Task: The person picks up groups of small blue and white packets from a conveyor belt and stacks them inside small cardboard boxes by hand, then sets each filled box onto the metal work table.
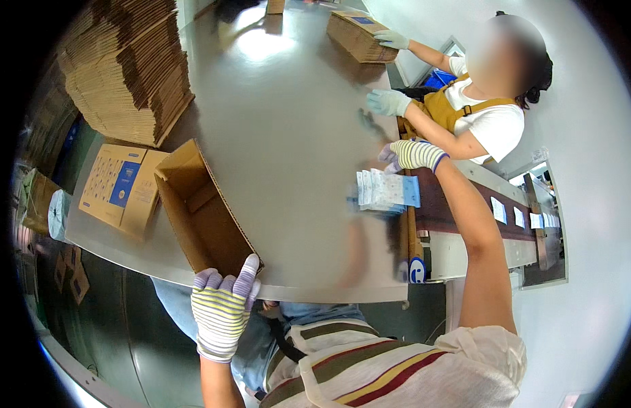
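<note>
An open cardboard box (205, 234) stands tilted at the near left of the metal table, its inside bare. My left hand (224, 309), in a striped glove with purple fingertips, grips the box's near edge, one finger laid along its corner. At the table's right edge lies a row of overlapping blue-and-white packets (387, 190). Just beyond the packets is my right hand (414, 155), in a matching glove. Its fingers point left and slightly down, apart, with nothing seen in them; whether they touch the packets I cannot tell.
A tall stack of flattened cartons (128, 75) rises at the far left. Nearer lies a printed flat carton (118, 187). On the right, a conveyor belt (465, 200) carries spaced packets (499, 210). Across from it, a gloved co-worker touches a closed carton (360, 37).
</note>
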The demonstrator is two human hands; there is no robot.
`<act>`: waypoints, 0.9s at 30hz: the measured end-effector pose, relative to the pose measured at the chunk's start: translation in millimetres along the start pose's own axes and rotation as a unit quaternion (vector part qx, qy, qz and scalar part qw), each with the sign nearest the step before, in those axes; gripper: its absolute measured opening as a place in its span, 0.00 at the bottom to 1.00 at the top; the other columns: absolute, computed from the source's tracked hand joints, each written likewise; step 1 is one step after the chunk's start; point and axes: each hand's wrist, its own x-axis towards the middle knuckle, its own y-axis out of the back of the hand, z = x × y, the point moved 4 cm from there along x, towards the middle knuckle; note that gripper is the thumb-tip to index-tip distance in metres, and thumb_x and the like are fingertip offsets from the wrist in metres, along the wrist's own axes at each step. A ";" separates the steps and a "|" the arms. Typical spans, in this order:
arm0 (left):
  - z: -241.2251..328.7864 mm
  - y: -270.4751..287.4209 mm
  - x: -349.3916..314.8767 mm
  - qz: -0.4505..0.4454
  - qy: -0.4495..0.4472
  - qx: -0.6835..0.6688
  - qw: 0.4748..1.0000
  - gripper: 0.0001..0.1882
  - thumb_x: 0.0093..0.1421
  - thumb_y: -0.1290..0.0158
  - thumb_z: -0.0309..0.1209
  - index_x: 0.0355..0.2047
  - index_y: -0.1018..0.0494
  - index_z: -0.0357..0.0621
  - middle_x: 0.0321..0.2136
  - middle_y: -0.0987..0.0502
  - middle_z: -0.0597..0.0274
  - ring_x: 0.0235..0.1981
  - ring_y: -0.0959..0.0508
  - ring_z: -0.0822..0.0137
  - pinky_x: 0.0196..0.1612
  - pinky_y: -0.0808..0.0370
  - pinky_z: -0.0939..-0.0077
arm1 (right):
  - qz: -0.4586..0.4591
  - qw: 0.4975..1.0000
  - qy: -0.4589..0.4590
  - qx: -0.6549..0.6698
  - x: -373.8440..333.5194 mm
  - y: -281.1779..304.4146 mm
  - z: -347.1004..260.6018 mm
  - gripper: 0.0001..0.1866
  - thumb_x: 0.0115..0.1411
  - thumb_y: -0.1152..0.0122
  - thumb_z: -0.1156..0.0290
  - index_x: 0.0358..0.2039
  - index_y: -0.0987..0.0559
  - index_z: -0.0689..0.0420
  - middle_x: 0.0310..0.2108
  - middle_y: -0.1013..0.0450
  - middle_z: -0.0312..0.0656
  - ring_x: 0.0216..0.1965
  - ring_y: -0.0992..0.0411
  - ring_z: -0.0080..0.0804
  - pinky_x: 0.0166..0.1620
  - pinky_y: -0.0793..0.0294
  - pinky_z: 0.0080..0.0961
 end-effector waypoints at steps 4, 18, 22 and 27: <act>-3.2 -1.4 -0.2 0.005 -0.003 0.017 1.000 0.26 0.48 0.38 0.33 0.50 0.26 0.50 0.16 0.34 0.67 0.20 0.31 0.65 0.40 0.30 0.66 | -0.067 0.971 -0.018 -0.229 17.3 -16.9 -9.5 0.21 0.56 0.46 0.67 0.48 0.27 0.65 0.41 0.24 0.52 0.43 0.25 0.43 0.48 0.27 0.33; -3.2 -6.7 7.0 -0.050 0.003 -0.008 0.999 0.26 0.49 0.39 0.33 0.51 0.26 0.47 0.15 0.31 0.65 0.21 0.28 0.61 0.40 0.30 0.65 | 0.117 0.952 0.066 -0.277 -29.5 -160.4 -161.7 0.36 0.46 0.34 0.50 0.49 0.27 0.63 0.45 0.28 0.55 0.50 0.30 0.48 0.56 0.35 0.48; -6.9 -2.1 -0.6 -0.045 0.010 -0.016 0.999 0.25 0.48 0.39 0.33 0.49 0.25 0.47 0.13 0.33 0.65 0.19 0.31 0.62 0.36 0.32 0.66 | 0.180 0.970 0.106 -0.122 -28.8 -109.9 -193.3 0.41 0.45 0.32 0.43 0.49 0.26 0.65 0.42 0.24 0.54 0.44 0.25 0.47 0.49 0.26 0.39; -7.3 -7.6 -1.2 -0.023 -0.025 0.010 0.999 0.24 0.49 0.44 0.31 0.49 0.26 0.49 0.15 0.34 0.68 0.20 0.30 0.66 0.36 0.31 0.71 | 0.328 0.817 0.419 0.223 -39.0 -81.6 -261.0 0.25 0.52 0.32 0.56 0.47 0.22 0.55 0.46 0.24 0.41 0.47 0.26 0.36 0.52 0.28 0.34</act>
